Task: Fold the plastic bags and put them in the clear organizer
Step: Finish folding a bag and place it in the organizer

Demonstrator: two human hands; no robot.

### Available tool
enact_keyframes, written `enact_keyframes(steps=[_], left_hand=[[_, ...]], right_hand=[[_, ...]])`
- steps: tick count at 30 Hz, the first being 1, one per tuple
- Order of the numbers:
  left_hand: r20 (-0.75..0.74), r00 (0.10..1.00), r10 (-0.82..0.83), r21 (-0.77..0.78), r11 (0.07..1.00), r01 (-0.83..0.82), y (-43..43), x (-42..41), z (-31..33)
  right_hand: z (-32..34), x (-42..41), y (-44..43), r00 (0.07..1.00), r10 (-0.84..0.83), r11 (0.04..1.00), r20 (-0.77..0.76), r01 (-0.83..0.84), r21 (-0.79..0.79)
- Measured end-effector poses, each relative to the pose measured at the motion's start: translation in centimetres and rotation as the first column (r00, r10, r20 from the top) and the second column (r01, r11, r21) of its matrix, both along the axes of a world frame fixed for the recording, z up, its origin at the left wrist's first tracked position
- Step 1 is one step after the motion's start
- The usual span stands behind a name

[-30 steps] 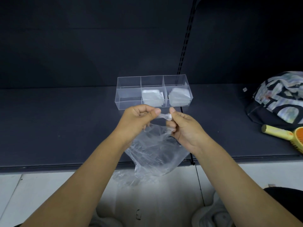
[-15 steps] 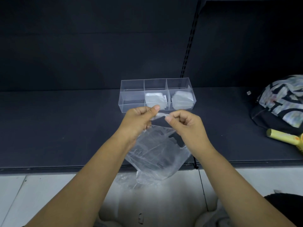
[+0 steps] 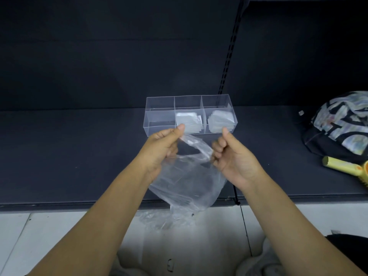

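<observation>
A clear plastic bag (image 3: 187,182) hangs in the air in front of the dark shelf. My left hand (image 3: 162,148) pinches its top edge at the left, and my right hand (image 3: 229,154) grips the same edge at the right, so the rim stretches between them. Just behind my hands stands the clear organizer (image 3: 159,116) with three compartments. Folded bags (image 3: 188,121) lie in the middle compartment and more folded bags (image 3: 220,121) in the right one; the left compartment holds nothing.
More loose clear plastic (image 3: 159,220) lies on the white floor below the dark shelf (image 3: 69,156). A patterned cap (image 3: 342,124) and a yellow-handled brush (image 3: 346,168) sit at the shelf's right end. A slotted upright (image 3: 229,62) runs up the back wall.
My hands have moved apart, drawing the bag's top edge open between them. Before, they pinched it close together at one spot.
</observation>
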State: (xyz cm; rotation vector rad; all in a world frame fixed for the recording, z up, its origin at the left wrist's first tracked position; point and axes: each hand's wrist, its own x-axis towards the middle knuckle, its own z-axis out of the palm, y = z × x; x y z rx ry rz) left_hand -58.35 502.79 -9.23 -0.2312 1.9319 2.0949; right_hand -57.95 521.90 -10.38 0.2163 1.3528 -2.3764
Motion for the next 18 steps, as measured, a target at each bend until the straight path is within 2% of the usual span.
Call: enact_keyframes(steps=[2,4,9,11,15,18], left_hand=[[0.0,1.0,0.019,0.003,1.0,-0.019,-0.7,0.0,0.0],[-0.013,1.0,0.01,-0.002,1.0,-0.01,-1.2,0.0,0.0],[-0.07,0.997,0.011,-0.038,0.999,-0.014,-1.1,0.2,0.2],[-0.092,0.996,-0.013,-0.049,0.999,0.008,-1.0,0.2,0.3],[-0.101,0.994,-0.051,-0.066,0.997,0.045,-0.9,0.2,0.4],[-0.092,0.991,-0.097,-0.105,0.991,0.087,-0.8,0.2,0.3]], right_hand=[[-0.1,0.0,0.7,1.0,0.008,1.0,0.009,-0.009,0.029],[-0.2,0.0,1.2,0.996,0.061,0.99,-0.063,-0.052,0.128],[1.2,0.3,0.4,0.925,0.307,0.887,-0.223,-0.193,0.419],[1.6,0.3,-0.1,0.899,0.351,0.875,-0.262,-0.216,0.432],[2.2,0.3,-0.5,0.844,0.425,0.886,-0.328,-0.313,0.342],[2.4,0.5,-0.7,0.841,0.39,0.901,-0.374,-0.265,0.342]])
